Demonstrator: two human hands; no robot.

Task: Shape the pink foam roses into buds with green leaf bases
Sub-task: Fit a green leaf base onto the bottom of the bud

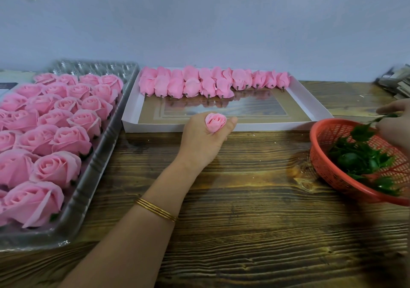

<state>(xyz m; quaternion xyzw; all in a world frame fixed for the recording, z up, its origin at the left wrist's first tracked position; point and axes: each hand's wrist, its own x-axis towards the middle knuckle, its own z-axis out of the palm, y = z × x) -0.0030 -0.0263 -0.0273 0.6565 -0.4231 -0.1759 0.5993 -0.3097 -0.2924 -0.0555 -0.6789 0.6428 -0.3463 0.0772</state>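
1. The left hand is gripping a pink bud. Its fingers are curling round the bud's lower part and the thumb is lying along its right side. The tightly wrapped tip is poking up out of the fist.
2. The right hand, blurred at the right edge, is pinching a green leaf base between thumb and fingers. It is doing this just above the rim of a red basket.
3. The basket is holding a heap of loose leaf bases, right beneath that hand.
4. The left fist is sitting just in front of the near wall of a white box lid. Inside the lid, finished buds are lying in two rows along the far side, with their short dark stems pointing toward the person.
5. To the left, a silver tray is carrying rows of open roses, well apart from the held bud.
6. Gold bangles are circling the left forearm, which is stretching across the wooden table.
7. Papers are lying behind the tray at the far left edge, and any print on them is too small to read.
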